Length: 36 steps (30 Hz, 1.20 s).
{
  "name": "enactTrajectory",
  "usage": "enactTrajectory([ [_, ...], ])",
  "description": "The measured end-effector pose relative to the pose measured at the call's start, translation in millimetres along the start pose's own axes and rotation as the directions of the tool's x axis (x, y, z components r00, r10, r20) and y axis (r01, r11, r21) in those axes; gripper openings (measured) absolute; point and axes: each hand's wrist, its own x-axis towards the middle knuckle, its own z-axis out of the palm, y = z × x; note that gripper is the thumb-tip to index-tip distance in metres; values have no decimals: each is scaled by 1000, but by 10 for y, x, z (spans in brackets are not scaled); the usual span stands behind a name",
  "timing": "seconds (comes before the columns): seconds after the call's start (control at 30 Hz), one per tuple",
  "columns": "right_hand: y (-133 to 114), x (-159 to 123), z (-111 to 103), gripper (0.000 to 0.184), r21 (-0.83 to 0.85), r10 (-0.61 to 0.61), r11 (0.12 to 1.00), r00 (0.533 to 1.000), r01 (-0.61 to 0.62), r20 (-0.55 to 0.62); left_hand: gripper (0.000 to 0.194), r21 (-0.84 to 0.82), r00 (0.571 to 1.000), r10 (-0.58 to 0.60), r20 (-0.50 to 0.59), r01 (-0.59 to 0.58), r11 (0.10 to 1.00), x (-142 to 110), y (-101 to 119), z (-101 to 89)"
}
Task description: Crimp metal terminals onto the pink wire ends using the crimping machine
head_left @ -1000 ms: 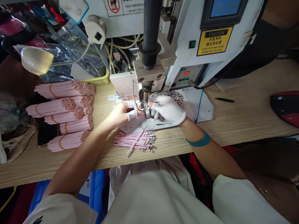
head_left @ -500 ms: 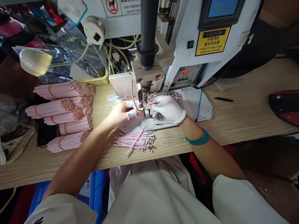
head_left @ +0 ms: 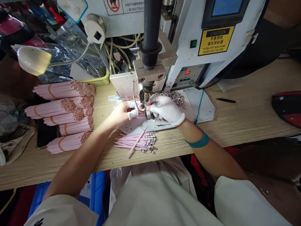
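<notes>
Pink strips (head_left: pixel 135 145) lie in a loose pile near the front edge of the worktop (head_left: pixel 235 125), with banded bundles (head_left: pixel 54 108) toward its left edge. They look thin, light and a bit bendy, so the pink middle is the best place to hold them. Left hand (head_left: pixel 121 114), with white finger caps (head_left: pixel 133 114), pinches a strip (head_left: pixel 139 115) under the press head (head_left: pixel 147 89). Right hand (head_left: pixel 166 110), in a white glove (head_left: pixel 170 111), closes on a small metal piece (head_left: pixel 148 115) – how tightly is hard to tell.

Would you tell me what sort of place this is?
It looks like a small factory assembly bench: a bench-mounted press machine with a yellow caution label, and banded bundles of pink strips stacked beside it.
</notes>
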Motion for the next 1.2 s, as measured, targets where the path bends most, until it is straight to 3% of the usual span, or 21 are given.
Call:
enactTrajectory([
  [0.37,41,15,-43,10,87,38,995,997,-44,69,11,21,999,26,28,-26,999,20,46,23],
  [0.7,-27,-2,-8,10,88,39,995,998,-44,54,8,15,999,38,33,-38,999,41,2,21],
  [0.9,0,5,-9,13,163,46,985,998,-54,49,12,29,1000,-15,-7,15,999,50,12,31],
  [1.2,8,5,-27,11,133,38,990,998,-43,41,14,97,997,-77,-11,77,992,37,104,11],
])
